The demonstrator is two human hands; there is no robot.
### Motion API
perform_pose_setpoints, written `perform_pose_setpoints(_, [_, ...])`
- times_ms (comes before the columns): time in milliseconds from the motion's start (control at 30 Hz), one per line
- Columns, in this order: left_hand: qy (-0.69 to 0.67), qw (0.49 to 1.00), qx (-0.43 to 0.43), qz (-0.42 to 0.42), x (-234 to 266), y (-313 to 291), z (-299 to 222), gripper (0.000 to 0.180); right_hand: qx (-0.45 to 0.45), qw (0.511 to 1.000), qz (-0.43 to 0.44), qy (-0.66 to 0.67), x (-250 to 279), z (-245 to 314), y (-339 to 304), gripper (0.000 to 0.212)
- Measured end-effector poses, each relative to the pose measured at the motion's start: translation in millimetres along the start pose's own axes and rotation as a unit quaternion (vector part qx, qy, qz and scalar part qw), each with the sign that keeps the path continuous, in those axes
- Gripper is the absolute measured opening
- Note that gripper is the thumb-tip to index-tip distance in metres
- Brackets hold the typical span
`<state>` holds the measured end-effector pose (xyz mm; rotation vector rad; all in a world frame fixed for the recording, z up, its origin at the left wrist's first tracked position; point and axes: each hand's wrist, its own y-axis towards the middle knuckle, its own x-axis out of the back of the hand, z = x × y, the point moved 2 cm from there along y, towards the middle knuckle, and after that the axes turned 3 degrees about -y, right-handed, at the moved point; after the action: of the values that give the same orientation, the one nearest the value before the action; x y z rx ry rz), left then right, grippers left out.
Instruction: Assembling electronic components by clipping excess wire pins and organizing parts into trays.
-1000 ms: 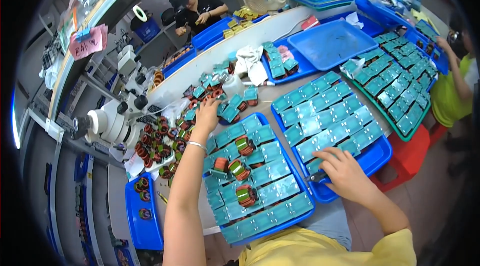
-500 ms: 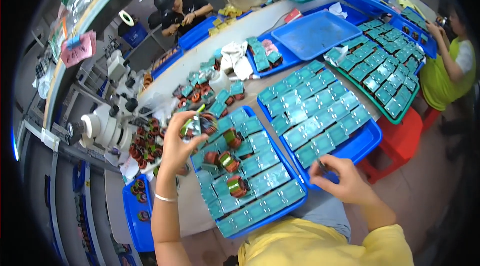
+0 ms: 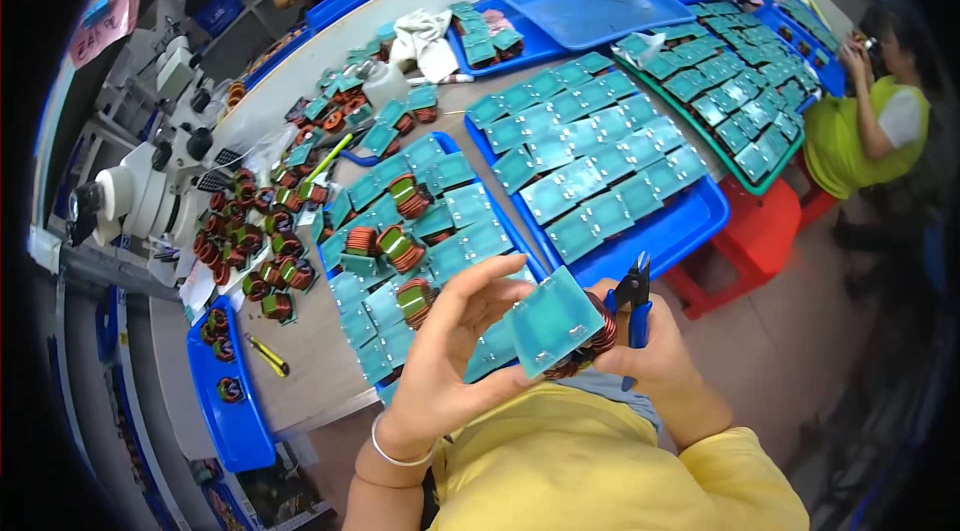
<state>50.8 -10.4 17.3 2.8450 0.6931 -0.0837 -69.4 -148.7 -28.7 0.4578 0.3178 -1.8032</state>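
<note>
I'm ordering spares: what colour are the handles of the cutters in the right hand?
The handles are blue, seen best in the head view.

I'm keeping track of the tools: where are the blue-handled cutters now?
In the head view, right of centre, the blue-handled cutters are in the person's right hand, just right of the teal board between the hands.

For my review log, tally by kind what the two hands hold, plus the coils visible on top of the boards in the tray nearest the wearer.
Teal board with copper coil, in the left hand: 1
Black-and-blue cutters, in the right hand: 1
Copper-wound coils on top of the boards in the nearest blue tray: 4
Total: 6
</note>
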Motion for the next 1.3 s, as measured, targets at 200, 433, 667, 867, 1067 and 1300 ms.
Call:
perform_pose_setpoints(200, [-0.123,0.992,-0.007,-0.034,-8.6,-5.0,13.9,0.064,0.04,0.998,-0.039,-0.03,-0.5,-1.8,-8.1,0.041])
perform_pose_setpoints(433, [-0.159,0.985,0.005,-0.066,-11.7,-9.6,27.1,0.047,0.146,0.979,-0.091,-0.106,-1.1,-8.1,-3.8,0.043])
perform_pose_setpoints(667, [-0.106,0.992,-0.028,-0.066,-25.9,-5.1,28.2,0.061,0.267,0.9,-0.178,-0.296,-13.0,-3.0,-0.5,0.042])
perform_pose_setpoints(867, [-0.114,0.984,0.017,-0.14,-31.4,-1.1,32.7,0.078,0.352,0.807,-0.188,-0.435,-19.1,1.5,1.3,0.045])
perform_pose_setpoints(1067, [-0.296,0.947,0.085,-0.094,-30.4,0.8,30.1,0.047,0.363,0.782,-0.203,-0.464,-19.0,2.4,-1.1,0.047])
perform_pose_setpoints(1300, [-0.289,0.95,0.079,-0.088,-27.7,1.2,34.3,0.047,0.36,0.774,-0.193,-0.484,-17.4,-1.4,0.3,0.048])
